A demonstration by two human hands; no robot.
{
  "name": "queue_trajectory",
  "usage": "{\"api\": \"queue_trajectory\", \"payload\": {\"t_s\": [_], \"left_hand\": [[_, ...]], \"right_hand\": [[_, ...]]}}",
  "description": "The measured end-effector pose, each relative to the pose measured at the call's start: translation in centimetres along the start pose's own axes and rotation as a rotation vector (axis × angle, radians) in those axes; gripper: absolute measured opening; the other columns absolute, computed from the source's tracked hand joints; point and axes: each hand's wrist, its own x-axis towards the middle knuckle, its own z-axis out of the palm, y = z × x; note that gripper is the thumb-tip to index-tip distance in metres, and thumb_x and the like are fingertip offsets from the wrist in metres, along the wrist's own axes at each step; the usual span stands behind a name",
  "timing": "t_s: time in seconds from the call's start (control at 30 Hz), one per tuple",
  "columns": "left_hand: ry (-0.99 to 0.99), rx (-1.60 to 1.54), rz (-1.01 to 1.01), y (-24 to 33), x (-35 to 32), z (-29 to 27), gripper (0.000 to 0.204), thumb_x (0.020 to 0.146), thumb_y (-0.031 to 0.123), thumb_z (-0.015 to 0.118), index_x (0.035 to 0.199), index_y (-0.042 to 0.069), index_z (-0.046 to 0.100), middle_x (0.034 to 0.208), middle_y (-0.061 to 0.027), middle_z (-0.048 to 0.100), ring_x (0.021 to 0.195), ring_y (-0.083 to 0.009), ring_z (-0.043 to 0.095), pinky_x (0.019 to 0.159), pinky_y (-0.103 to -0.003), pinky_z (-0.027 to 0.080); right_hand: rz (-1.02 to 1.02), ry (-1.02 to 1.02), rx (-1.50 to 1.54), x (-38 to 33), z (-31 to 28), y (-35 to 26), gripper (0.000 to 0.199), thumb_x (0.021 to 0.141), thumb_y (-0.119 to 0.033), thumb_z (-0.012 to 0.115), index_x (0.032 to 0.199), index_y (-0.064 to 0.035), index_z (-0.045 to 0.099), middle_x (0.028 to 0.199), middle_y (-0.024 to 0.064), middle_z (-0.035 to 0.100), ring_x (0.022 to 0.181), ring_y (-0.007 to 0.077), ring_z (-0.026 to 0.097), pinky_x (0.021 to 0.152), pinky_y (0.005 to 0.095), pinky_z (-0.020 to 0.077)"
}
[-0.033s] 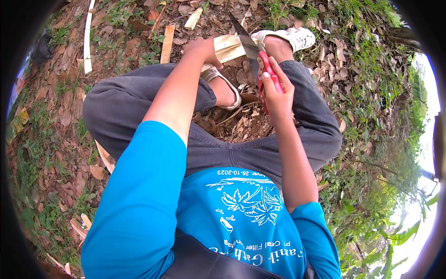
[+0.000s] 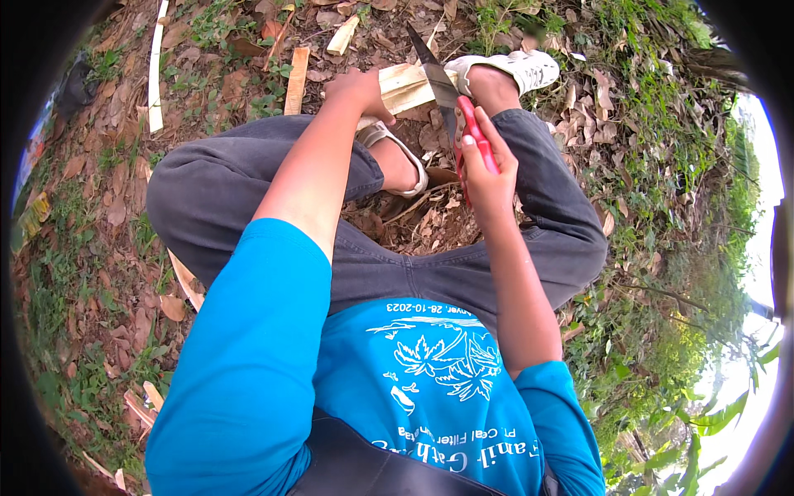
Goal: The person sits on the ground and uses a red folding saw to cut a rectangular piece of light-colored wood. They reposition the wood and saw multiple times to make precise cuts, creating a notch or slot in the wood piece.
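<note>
The person squatted on leaf-strewn ground (image 2: 107, 207), in a blue shirt (image 2: 413, 388) and grey trousers (image 2: 248, 198). The right hand (image 2: 488, 169) was wrapped tight around the red handle of a knife (image 2: 451, 91) — blade pointing away, its edge against a pale piece of wood (image 2: 405, 87). The left hand (image 2: 360, 89) was clenched on that wood, holding it beside the sandalled left foot (image 2: 397, 157). Beyond lay a white shoe (image 2: 517, 70) on the right foot and scattered wood offcuts (image 2: 296, 78) — one long pale strip (image 2: 155, 66) at far left.
</note>
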Motion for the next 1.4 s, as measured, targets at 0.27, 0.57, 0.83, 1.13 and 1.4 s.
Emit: {"api": "queue_trajectory", "payload": {"t_s": [0.27,0.57,0.83,1.13,1.4], "left_hand": [[-0.082,-0.041,0.053,-0.6,1.0,-0.8,0.112,0.059,0.055,0.092,0.153,0.020,0.043,0.147,-0.0135,0.054,0.133,-0.0319,0.056,0.108,-0.047,0.049],[0.093,0.013,0.010,0.8,0.8,0.9,0.103,0.057,0.054,0.094,0.146,0.022,0.052,0.144,-0.0106,0.058,0.130,-0.0304,0.059,0.106,-0.050,0.050],[0.074,-0.003,0.014,-0.4,1.8,0.9,0.097,0.059,0.055,0.091,0.142,0.019,0.057,0.140,-0.0099,0.062,0.124,-0.0293,0.064,0.100,-0.047,0.055],[-0.083,-0.033,0.079,-0.9,2.0,-0.8,0.110,0.059,0.057,0.090,0.152,0.019,0.045,0.143,-0.0153,0.056,0.130,-0.0352,0.058,0.106,-0.048,0.050],[0.119,0.097,-0.025,1.3,-0.9,1.3,0.119,0.062,0.057,0.091,0.159,0.020,0.033,0.149,-0.0184,0.049,0.133,-0.0368,0.055,0.105,-0.052,0.050]], "right_hand": [[0.000,-0.128,-0.237,-8.5,-2.1,-2.9,0.058,0.097,-0.006,0.062,0.153,-0.0023,0.045,0.148,0.0184,0.055,0.136,0.0208,0.052,0.110,0.0323,0.0398],[0.064,-0.005,-0.140,-6.5,-4.1,-5.2,0.048,0.098,-0.007,0.063,0.145,0.0004,0.055,0.121,0.0091,0.069,0.097,0.0093,0.063,0.084,0.0237,0.0509],[0.136,-0.068,0.072,-2.1,-3.0,-2.1,0.048,0.098,-0.004,0.062,0.145,-0.0011,0.055,0.105,0.0046,0.070,0.076,0.0044,0.059,0.066,0.0194,0.0492],[0.077,-0.140,-0.269,-9.9,-3.8,-6.4,0.057,0.098,-0.006,0.062,0.152,-0.0041,0.047,0.140,0.0153,0.061,0.123,0.0179,0.060,0.105,0.0308,0.0443],[-0.046,-0.042,-0.191,-6.0,-5.1,-5.0,0.047,0.097,-0.009,0.062,0.144,-0.0014,0.057,0.126,0.0115,0.069,0.108,0.0122,0.063,0.095,0.0273,0.0494]]}}
